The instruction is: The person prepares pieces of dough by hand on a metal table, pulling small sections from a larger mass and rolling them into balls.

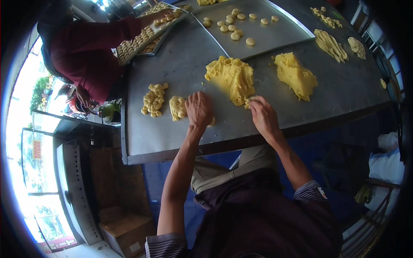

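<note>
My left hand (198,107) rests on the steel table with curled fingers, beside a lumpy dough piece (177,107); what is under the fingers is hidden. Left of that lies a cluster of small dough balls (152,99). My right hand (262,114) pinches a small bit of pale yellow dough (248,103) at the lower edge of a large soft yellow mound (230,77). Another yellow slab (294,77) lies to the right of it.
A co-worker in a maroon sleeve (94,38) handles trays of dough rounds (133,47) at upper left. A metal tray (275,36) with scattered rounds lies behind the mounds. More dough (327,45) sits at far right. The table's front edge (163,154) is near me.
</note>
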`<state>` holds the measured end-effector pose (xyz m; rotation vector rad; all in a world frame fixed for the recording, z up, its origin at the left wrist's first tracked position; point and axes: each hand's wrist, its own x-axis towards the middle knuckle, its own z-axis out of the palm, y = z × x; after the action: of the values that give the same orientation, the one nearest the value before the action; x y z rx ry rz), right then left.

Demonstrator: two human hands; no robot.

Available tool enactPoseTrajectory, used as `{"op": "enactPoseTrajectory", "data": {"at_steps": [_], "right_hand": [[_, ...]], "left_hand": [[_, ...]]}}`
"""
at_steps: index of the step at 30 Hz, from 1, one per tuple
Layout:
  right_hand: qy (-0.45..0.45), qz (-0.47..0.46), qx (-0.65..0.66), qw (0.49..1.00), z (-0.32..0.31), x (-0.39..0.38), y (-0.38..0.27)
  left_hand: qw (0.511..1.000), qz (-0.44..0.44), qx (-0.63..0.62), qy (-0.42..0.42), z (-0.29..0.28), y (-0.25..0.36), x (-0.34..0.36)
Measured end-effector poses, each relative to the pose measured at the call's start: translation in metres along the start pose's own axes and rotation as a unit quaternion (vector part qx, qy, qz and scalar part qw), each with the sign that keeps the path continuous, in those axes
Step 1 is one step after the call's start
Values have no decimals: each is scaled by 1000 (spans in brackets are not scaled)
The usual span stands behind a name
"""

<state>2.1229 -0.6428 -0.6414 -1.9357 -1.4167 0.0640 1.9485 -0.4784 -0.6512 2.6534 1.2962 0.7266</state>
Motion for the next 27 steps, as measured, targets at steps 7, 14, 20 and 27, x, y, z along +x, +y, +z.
{"op": "enactPoseTrajectory", "data": {"at_steps": [7,14,20,27], "right_hand": [[45,-5,11,999,-7,-13,13],[-40,23,13,999,3,10,8],[-89,35,-13,995,-14,-6,20],[-112,28,28,993,-10,-10,5]], "left_hand": [[989,110,-43,-89,-18,-12,-40],[955,29,-289,54,-85,6,9],[986,-26,70,-146,-6,-110,43],[984,-105,-84,-116,-62,-114,11]]}}
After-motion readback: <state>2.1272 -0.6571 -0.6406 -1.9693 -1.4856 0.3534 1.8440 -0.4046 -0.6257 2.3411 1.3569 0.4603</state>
